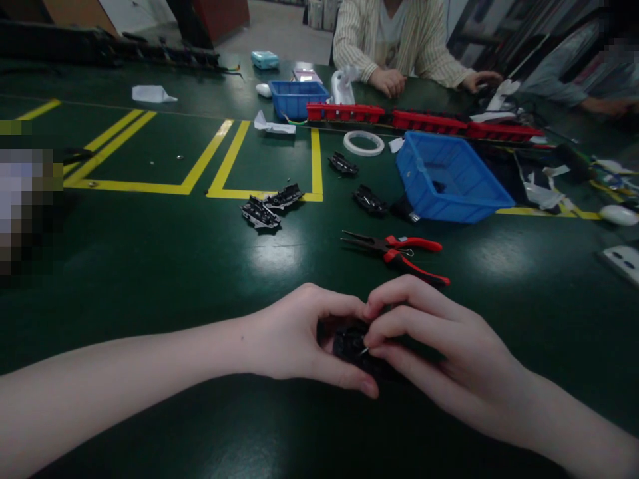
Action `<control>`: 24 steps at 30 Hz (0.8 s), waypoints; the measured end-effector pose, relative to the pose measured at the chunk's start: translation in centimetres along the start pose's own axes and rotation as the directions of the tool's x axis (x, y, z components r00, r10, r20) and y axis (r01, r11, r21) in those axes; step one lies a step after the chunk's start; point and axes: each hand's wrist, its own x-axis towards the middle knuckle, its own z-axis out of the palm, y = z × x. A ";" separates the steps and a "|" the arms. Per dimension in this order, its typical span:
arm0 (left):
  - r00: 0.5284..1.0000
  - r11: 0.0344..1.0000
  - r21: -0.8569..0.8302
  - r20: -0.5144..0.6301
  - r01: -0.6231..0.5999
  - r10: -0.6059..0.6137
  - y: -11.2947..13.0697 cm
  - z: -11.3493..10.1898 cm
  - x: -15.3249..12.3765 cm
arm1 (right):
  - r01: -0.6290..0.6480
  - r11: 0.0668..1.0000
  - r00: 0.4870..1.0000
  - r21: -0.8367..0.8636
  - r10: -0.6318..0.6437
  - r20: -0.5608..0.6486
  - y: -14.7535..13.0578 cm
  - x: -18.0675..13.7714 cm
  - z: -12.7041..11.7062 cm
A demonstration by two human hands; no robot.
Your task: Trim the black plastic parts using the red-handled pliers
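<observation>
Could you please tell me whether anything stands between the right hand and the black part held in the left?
Nothing visible does: the fingertips of the right hand are right at the black part in the left hand. The red-handled pliers lie beyond, out of the way.

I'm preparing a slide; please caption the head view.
Left hand holds a small black part, right hand working at it; red-handled pliers lie beyond on the green table.

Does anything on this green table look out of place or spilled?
Nothing looks spilled. Slightly untidy: one loose black part lies across the yellow tape, beyond the left hand, neither inside nor outside its outline.
</observation>
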 end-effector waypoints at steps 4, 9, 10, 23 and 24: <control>1.000 1.000 0.021 0.013 0.018 -0.018 -0.1 -0.1 0.0 | 0.013 1.000 0.998 -0.014 -0.013 0.059 0.3 -0.1 -0.1; 0.999 0.997 0.064 0.019 0.048 -0.049 -0.3 -0.2 0.2 | 0.057 0.991 0.996 -0.117 -0.049 0.073 0.6 0.0 0.1; 0.999 0.996 0.077 0.016 0.050 -0.051 -0.4 -0.2 0.2 | 0.068 0.987 0.996 -0.147 -0.059 0.064 0.6 0.0 0.2; 0.996 0.974 0.228 -0.085 -0.001 0.021 -0.6 -0.4 0.2 | 0.247 0.845 0.964 -0.474 -0.265 0.030 0.8 0.2 0.8; 0.996 0.973 0.232 -0.088 -0.001 0.022 -0.6 -0.4 0.2 | 0.269 0.828 0.957 -0.492 -0.287 0.039 0.7 0.2 0.7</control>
